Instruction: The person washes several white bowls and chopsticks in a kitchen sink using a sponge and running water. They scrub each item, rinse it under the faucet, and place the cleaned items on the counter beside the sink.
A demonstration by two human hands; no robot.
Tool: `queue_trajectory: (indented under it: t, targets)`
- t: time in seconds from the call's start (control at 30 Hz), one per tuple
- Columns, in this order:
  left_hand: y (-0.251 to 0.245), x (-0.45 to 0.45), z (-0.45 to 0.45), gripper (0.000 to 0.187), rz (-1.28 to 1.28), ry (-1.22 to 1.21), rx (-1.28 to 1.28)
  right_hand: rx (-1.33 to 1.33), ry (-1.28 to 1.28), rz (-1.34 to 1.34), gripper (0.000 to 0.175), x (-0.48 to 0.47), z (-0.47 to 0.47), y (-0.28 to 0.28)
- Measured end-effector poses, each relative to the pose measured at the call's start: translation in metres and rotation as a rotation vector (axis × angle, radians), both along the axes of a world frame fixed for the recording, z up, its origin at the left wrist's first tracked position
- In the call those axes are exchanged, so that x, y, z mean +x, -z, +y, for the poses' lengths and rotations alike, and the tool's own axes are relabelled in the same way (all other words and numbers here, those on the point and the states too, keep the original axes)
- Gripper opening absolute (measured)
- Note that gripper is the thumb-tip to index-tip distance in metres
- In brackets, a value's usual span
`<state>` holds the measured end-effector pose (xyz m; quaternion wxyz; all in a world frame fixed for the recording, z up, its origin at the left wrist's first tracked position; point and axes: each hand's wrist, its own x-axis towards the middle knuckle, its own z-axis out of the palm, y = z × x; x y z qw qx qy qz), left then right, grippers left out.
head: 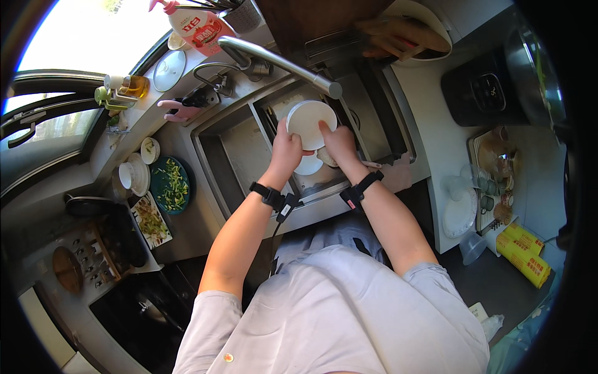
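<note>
Both my hands hold a round white dish (308, 122) over the middle basin of a stainless steel sink (243, 154). My left hand (286, 148) grips its left edge, and my right hand (340, 142) has its thumb on the dish's right side. Below the dish, another white dish (308, 165) lies in the basin. Something pale and rounded (327, 157) shows beside my right hand; whether I hold it is unclear. A metal faucet (299, 70) reaches over the basin from behind. A pink cloth (397, 174) hangs over the sink's front right edge.
On the left counter are a teal plate of chopped greens (173, 185), a rectangular plate of food (151, 221) and stacked white bowls (135, 175). A pink pump bottle (198, 29) and a glass lid (169, 71) stand behind. An oval plate (460, 212) lies on the right.
</note>
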<state>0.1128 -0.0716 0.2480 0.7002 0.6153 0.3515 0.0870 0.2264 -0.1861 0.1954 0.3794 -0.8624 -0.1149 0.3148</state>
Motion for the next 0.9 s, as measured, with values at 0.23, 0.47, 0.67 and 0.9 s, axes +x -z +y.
queue_trajectory:
  t: [0.23, 0.47, 0.67, 0.9]
  targets:
    - [-0.031, 0.053, 0.072, 0.048, 0.453, 0.419, 0.140, 0.151, 0.078, 0.207, 0.038, 0.023, -0.005, 0.005]
    - [0.010, 0.105, 0.166, 0.047, 0.319, 0.095, 0.519, 0.309, 0.265, 0.329, 0.040, 0.033, -0.014, -0.002]
    - [0.040, 0.112, 0.179, 0.032, 0.539, 0.306, 1.191, 0.222, 0.247, 0.332, 0.039, 0.041, -0.018, -0.012]
    - [0.021, 0.111, 0.165, 0.032, 0.617, 0.176, 1.093, 0.290, 0.238, 0.345, 0.039, 0.038, -0.019, -0.002]
